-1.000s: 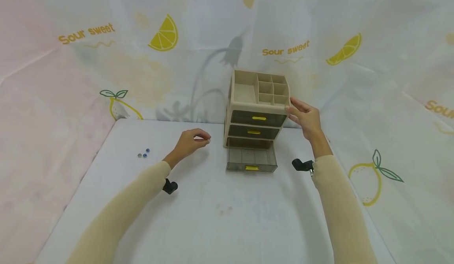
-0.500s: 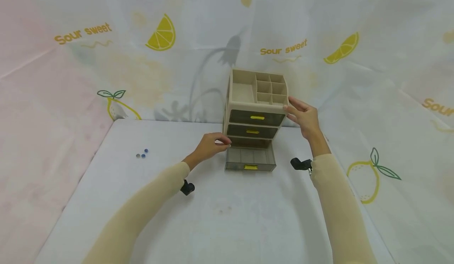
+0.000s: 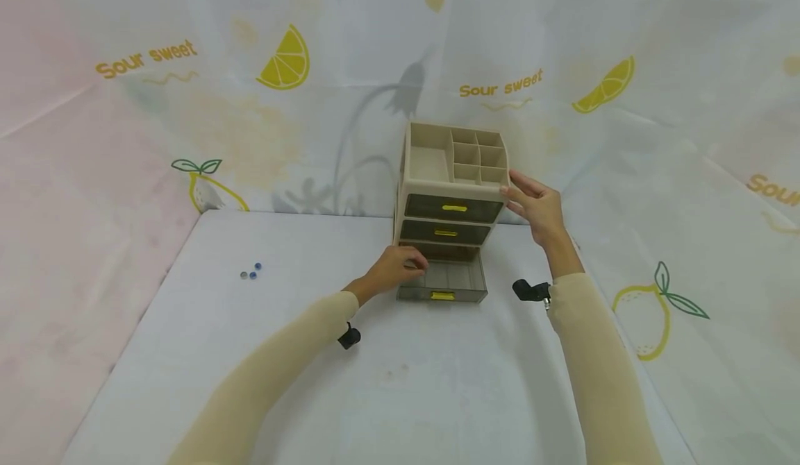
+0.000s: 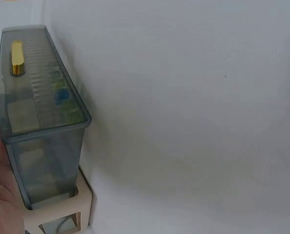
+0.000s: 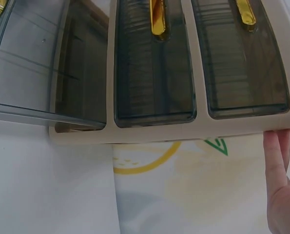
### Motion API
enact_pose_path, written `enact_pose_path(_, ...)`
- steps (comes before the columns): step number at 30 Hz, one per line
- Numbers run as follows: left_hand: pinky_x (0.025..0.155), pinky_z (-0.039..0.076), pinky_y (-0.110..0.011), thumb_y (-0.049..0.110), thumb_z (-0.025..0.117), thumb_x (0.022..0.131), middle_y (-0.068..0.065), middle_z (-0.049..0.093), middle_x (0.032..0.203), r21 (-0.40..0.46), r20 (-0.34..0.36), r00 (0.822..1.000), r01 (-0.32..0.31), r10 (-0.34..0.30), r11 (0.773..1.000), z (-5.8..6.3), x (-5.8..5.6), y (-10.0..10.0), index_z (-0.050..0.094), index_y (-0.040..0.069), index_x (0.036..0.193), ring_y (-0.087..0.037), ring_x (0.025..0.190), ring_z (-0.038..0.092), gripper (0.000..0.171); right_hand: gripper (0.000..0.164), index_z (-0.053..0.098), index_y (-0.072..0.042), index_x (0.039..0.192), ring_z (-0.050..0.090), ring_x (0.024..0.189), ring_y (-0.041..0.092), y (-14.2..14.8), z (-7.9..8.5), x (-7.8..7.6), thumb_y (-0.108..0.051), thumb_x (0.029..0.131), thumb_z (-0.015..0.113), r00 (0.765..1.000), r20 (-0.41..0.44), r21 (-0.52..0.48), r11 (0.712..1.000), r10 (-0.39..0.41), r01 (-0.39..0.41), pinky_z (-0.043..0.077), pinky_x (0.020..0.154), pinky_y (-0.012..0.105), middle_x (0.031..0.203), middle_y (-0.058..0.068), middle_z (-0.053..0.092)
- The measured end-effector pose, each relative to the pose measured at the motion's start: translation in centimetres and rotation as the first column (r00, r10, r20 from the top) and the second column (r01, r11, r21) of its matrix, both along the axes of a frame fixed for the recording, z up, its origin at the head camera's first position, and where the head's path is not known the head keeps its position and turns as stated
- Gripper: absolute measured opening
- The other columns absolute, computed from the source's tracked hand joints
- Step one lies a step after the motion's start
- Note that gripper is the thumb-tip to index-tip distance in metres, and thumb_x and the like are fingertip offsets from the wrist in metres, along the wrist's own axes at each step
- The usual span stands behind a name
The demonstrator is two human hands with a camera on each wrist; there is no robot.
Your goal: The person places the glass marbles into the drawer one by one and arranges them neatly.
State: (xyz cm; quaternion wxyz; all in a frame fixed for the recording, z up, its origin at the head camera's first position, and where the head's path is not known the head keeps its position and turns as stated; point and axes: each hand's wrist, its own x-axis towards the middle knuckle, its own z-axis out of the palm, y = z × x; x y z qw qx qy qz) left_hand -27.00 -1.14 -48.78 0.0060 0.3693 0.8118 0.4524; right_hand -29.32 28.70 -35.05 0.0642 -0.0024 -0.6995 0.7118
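A beige desk organizer (image 3: 456,187) stands against the back cloth, its lowest see-through drawer (image 3: 453,297) pulled out and the upper two closed. My left hand (image 3: 395,268) reaches over that drawer's left side, fingers bent above its inside; whether they hold anything is hidden. Through the drawer front, the left wrist view shows a blurred small blue thing (image 4: 62,95) with green around it. My right hand (image 3: 539,209) touches the organizer's upper right side; in the right wrist view straight fingers (image 5: 276,163) rest on its edge.
Several small round pieces (image 3: 253,275), blue and greyish, lie on the white table (image 3: 325,395) at the left. The organizer's top has open compartments (image 3: 431,163). A lemon-print cloth (image 3: 350,35) hangs behind and beside the table.
My left hand has moved right, from beside the organizer to over the open drawer. A small pale thing showed at its fingertips a second ago. The right hand stays at the organizer's side.
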Motion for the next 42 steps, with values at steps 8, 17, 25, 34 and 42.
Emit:
enact_pose_path(8,0.078,0.052,-0.022,0.008,0.072,0.088,-0.001,0.069,0.1,-0.144,-0.039,0.997,0.066,-0.072,0.987,-0.1,0.1,1.8,0.073,0.005,0.099,-0.015,0.093,0.065,0.011,0.055,0.057,-0.001,0.135,0.065,0.102,0.012,0.2,-0.2,0.2,-0.01,0.084,0.077,1.0,0.0,-0.027,1.0,-0.015,0.015,0.055,0.082,0.025,0.139,0.014,0.054)
enact_pose_path(17,0.079,0.052,-0.021,0.006,0.071,0.089,-0.002,0.07,0.102,-0.203,-0.017,0.994,0.105,-0.11,0.974,-0.3,-0.6,3.5,0.073,0.004,0.099,-0.014,0.094,0.065,0.011,0.054,0.057,-0.001,0.134,0.065,0.104,0.013,0.4,-0.1,0.3,-0.011,0.085,0.077,1.0,-0.006,-0.016,0.999,-0.029,0.029,0.055,0.082,0.025,0.139,0.013,0.054)
enact_pose_path(25,0.084,0.051,-0.021,0.002,0.068,0.09,-0.003,0.069,0.105,-0.282,0.061,0.989,0.147,-0.135,0.948,-0.1,-0.5,4.6,0.073,0.004,0.103,-0.016,0.099,0.064,0.014,0.057,0.057,-0.003,0.135,0.062,0.111,0.016,0.5,-0.2,0.3,-0.014,0.083,0.079,1.0,-0.002,0.0,1.0,-0.019,0.019,0.054,0.085,0.026,0.141,0.012,0.053)
enact_pose_path(34,0.086,0.05,-0.02,0.003,0.068,0.09,0.001,0.071,0.103,-0.313,0.104,0.985,0.166,-0.139,0.935,0.3,-1.0,5.1,0.073,0.006,0.104,-0.013,0.102,0.064,0.015,0.055,0.057,-0.002,0.135,0.063,0.11,0.016,0.2,-0.1,-0.1,-0.011,0.085,0.077,1.0,-0.013,-0.001,1.0,0.0,0.0,0.054,0.086,0.028,0.14,0.012,0.053)
enact_pose_path(42,0.083,0.05,-0.019,0.001,0.068,0.09,0.003,0.071,0.098,-0.327,0.102,0.975,0.221,-0.198,0.919,-0.1,-1.3,5.3,0.075,0.012,0.098,-0.012,0.096,0.064,0.015,0.053,0.058,-0.003,0.135,0.062,0.111,0.018,0.0,-0.1,-0.1,-0.011,0.086,0.076,1.0,-0.01,0.019,1.0,-0.005,0.006,0.053,0.087,0.03,0.14,0.012,0.054)
